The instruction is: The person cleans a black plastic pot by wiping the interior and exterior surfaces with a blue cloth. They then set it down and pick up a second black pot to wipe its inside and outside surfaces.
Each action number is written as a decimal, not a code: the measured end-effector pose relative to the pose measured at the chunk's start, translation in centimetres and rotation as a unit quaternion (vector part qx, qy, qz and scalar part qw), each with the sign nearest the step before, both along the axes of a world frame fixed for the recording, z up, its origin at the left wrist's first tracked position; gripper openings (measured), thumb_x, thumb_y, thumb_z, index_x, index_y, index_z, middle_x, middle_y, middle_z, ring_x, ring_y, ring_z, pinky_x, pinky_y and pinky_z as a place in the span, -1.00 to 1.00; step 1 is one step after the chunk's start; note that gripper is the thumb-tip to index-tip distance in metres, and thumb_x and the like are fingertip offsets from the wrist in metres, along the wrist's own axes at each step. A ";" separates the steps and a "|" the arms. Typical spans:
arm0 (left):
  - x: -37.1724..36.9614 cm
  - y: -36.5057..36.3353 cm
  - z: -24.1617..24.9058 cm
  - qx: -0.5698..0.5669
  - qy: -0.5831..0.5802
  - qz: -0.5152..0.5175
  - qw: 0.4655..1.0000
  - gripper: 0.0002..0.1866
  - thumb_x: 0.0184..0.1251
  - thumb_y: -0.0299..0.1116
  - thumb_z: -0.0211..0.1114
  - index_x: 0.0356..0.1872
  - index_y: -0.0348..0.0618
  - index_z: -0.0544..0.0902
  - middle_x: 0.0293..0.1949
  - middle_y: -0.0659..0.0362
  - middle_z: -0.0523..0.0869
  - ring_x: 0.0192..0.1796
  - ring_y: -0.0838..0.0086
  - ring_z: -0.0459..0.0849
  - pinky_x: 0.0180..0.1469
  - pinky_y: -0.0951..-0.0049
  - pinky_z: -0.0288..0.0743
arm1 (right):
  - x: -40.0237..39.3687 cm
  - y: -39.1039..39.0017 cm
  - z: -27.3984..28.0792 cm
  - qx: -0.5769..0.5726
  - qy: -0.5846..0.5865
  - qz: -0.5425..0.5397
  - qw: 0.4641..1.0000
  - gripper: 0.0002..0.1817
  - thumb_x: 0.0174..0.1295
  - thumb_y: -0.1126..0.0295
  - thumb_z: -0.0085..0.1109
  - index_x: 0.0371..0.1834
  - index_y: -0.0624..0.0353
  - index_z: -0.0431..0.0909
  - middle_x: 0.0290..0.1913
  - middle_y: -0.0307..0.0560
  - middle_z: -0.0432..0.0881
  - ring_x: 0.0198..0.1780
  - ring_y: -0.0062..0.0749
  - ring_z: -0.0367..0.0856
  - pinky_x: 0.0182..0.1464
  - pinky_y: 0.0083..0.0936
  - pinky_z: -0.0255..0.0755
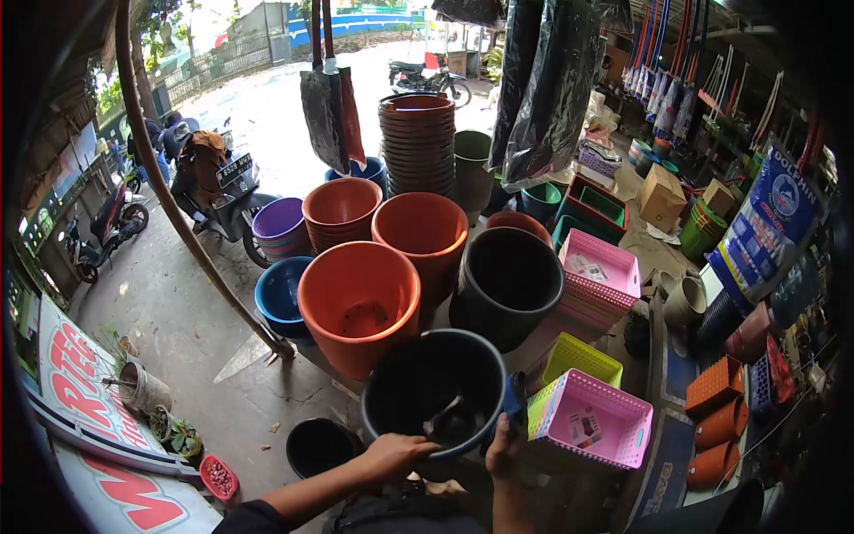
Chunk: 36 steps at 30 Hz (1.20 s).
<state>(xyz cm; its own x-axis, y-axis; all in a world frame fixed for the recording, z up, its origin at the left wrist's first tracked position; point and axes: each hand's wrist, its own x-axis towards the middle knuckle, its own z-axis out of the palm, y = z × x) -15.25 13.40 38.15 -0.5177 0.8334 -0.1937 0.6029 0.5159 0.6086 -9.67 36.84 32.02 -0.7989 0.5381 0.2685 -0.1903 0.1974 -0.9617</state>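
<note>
A large black plastic pot (391, 378) is tilted in front of me, its open mouth facing up. My left hand (400, 457) grips its near rim, fingers curled over the edge. Beside the pot's right side, my right hand (505, 448) is closed, thumb up, around a dark object with a blue part (516, 394); its kind cannot be made out. Inside the pot shows a dark, partly shiny shape (455, 420), too dim to identify. An orange pot (358, 298) with small holes in its bottom stands just beyond.
Stacked orange pots (420, 222), a dark pot (507, 285) and a blue basin (283, 292) stand ahead. Pink baskets (594, 418) are at right. A small black pot (322, 448) sits on the floor. A slanted pole (182, 209) rises at left; packaged goods (553, 89) hang overhead.
</note>
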 end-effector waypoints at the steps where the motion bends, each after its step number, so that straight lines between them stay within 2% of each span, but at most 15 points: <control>1: -1.0 0.6 -1.4 0.024 0.041 -0.040 0.998 -0.45 0.13 -0.34 0.30 0.24 0.06 0.54 -0.06 0.10 0.70 -0.08 0.11 0.72 -0.12 0.16 0.60 | 0.0 0.0 -0.2 0.010 0.009 0.000 1.000 -0.45 0.41 0.26 -0.03 0.37 0.40 0.29 0.32 0.26 0.42 0.36 -0.01 0.40 0.40 -0.28 0.21; 5: -4.4 3.2 -7.7 0.047 0.145 -0.104 0.983 -0.49 0.14 -0.44 0.24 0.19 0.06 0.58 -0.15 0.12 0.69 -0.13 0.17 0.74 -0.20 0.20 0.60 | -2.4 -0.7 0.6 0.120 0.017 -0.096 0.988 -0.34 0.30 0.36 0.08 0.44 0.40 0.19 0.43 0.35 0.28 0.47 0.12 0.25 0.48 -0.21 0.09; 7: -5.8 4.2 -11.2 0.041 0.153 -0.121 0.980 -0.51 0.16 -0.43 0.22 0.19 0.06 0.58 -0.14 0.13 0.70 -0.12 0.17 0.74 -0.18 0.19 0.60 | -2.9 -0.4 -2.1 0.259 -0.141 -0.178 0.939 -0.24 0.17 0.44 0.15 0.47 0.37 0.13 0.49 0.34 0.16 0.51 0.17 0.16 0.51 -0.12 0.06; 11: -7.2 5.6 -16.7 0.008 0.152 -0.141 0.978 -0.52 0.17 -0.45 0.21 0.18 0.10 0.59 -0.10 0.11 0.70 -0.11 0.17 0.74 -0.09 0.16 0.58 | -3.2 0.3 -8.0 0.213 -0.224 -0.163 0.937 -0.11 0.08 0.47 0.23 0.49 0.44 0.01 0.53 0.45 -0.04 0.54 0.30 0.02 0.55 -0.12 -0.05; 15: -7.7 5.0 -24.5 -0.011 0.138 -0.105 0.985 -0.60 0.25 -0.39 0.15 0.12 0.15 0.63 -0.12 0.07 0.72 -0.11 0.16 0.75 -0.07 0.13 0.59 | -3.5 0.4 -14.5 0.230 -0.250 -0.156 0.927 -0.09 0.09 0.48 0.24 0.49 0.47 -0.03 0.53 0.47 -0.06 0.54 0.29 0.00 0.56 -0.13 -0.04; 18: -7.9 6.0 -26.2 -0.033 0.112 -0.125 0.985 -0.66 0.33 -0.33 0.09 0.08 0.19 0.66 -0.14 0.05 0.72 -0.12 0.13 0.74 -0.06 0.09 0.60 | -3.4 0.7 -17.2 0.209 -0.315 -0.122 0.918 -0.08 0.12 0.48 0.24 0.51 0.47 -0.07 0.55 0.46 -0.12 0.55 0.32 -0.03 0.55 -0.12 -0.02; 20: -7.7 5.9 -27.0 0.006 0.095 -0.125 0.988 -0.68 0.33 -0.32 0.09 0.04 0.12 0.67 -0.15 0.05 0.72 -0.13 0.09 0.74 -0.07 0.09 0.61 | -2.9 0.7 -18.3 0.191 -0.346 -0.088 0.914 -0.06 0.12 0.50 0.25 0.52 0.48 -0.11 0.55 0.48 -0.16 0.56 0.34 -0.07 0.56 -0.11 -0.05; 26: -7.7 6.0 -30.7 0.000 0.136 -0.140 0.981 -0.71 0.32 -0.34 0.10 0.01 0.04 0.66 -0.17 0.05 0.71 -0.16 0.09 0.75 -0.18 0.13 0.63 | -2.9 0.9 -19.1 0.233 -0.343 -0.067 0.907 -0.05 0.10 0.53 0.25 0.51 0.51 -0.14 0.55 0.52 -0.22 0.56 0.38 -0.14 0.56 -0.11 -0.08; 27: -7.8 6.2 -29.9 -0.050 0.112 -0.145 0.982 -0.65 0.32 -0.35 0.08 0.09 0.08 0.64 -0.09 0.05 0.70 -0.08 0.11 0.73 -0.06 0.14 0.61 | -2.8 0.8 -19.0 0.235 -0.344 -0.066 0.907 -0.05 0.10 0.53 0.25 0.51 0.51 -0.14 0.55 0.52 -0.22 0.56 0.38 -0.14 0.56 -0.11 -0.08; 28: -7.8 6.3 -29.2 -0.100 0.089 -0.149 0.980 -0.59 0.33 -0.36 0.06 0.17 0.12 0.62 -0.01 0.04 0.69 0.00 0.12 0.71 0.06 0.15 0.58 | -2.7 0.7 -18.8 0.237 -0.343 -0.069 0.906 -0.05 0.11 0.52 0.24 0.51 0.49 -0.13 0.54 0.51 -0.20 0.56 0.36 -0.12 0.56 -0.10 -0.08; 30: -7.5 6.2 -27.8 -0.090 0.108 -0.153 0.978 -0.62 0.28 -0.34 0.13 0.12 0.08 0.63 -0.05 0.08 0.69 0.01 0.14 0.71 0.06 0.13 0.56 | -2.8 0.7 -18.6 0.242 -0.340 -0.073 0.906 -0.06 0.11 0.52 0.23 0.52 0.48 -0.12 0.54 0.50 -0.17 0.56 0.34 -0.11 0.56 -0.09 -0.08; 31: -7.5 6.2 -27.3 -0.081 0.125 -0.159 0.976 -0.65 0.24 -0.33 0.20 0.07 0.04 0.64 -0.09 0.12 0.70 0.01 0.17 0.71 0.05 0.11 0.54 | -2.7 0.8 -18.5 0.220 -0.329 -0.094 0.913 -0.10 0.14 0.48 0.21 0.51 0.47 -0.07 0.52 0.49 -0.07 0.54 0.32 -0.03 0.55 -0.10 -0.06; 33: -7.0 6.0 -26.8 -0.063 0.142 -0.146 0.977 -0.59 0.19 -0.31 0.26 0.12 0.04 0.61 -0.03 0.12 0.68 0.09 0.18 0.66 0.12 0.12 0.49 | -2.4 0.6 -18.4 0.200 -0.316 -0.112 0.921 -0.14 0.16 0.45 0.19 0.50 0.46 -0.02 0.50 0.48 0.03 0.52 0.30 0.05 0.55 -0.10 -0.05; 35: -6.0 5.3 -26.9 -0.046 0.160 -0.129 0.977 -0.52 0.15 -0.29 0.31 0.16 0.05 0.59 0.04 0.12 0.66 0.17 0.20 0.61 0.18 0.14 0.44 | -2.3 0.3 -18.4 0.235 -0.137 -0.168 0.948 -0.27 0.27 0.34 0.12 0.44 0.48 0.13 0.44 0.42 0.25 0.48 0.28 0.18 0.52 -0.13 0.02; 36: -4.9 4.6 -27.1 0.004 0.225 -0.075 0.971 -0.44 0.09 -0.27 0.36 0.22 0.08 0.56 0.09 0.10 0.63 0.21 0.21 0.57 0.22 0.15 0.42 | -2.2 -0.1 -17.8 0.236 -0.135 -0.163 0.948 -0.27 0.27 0.34 0.12 0.44 0.48 0.13 0.44 0.42 0.25 0.48 0.28 0.18 0.52 -0.13 0.02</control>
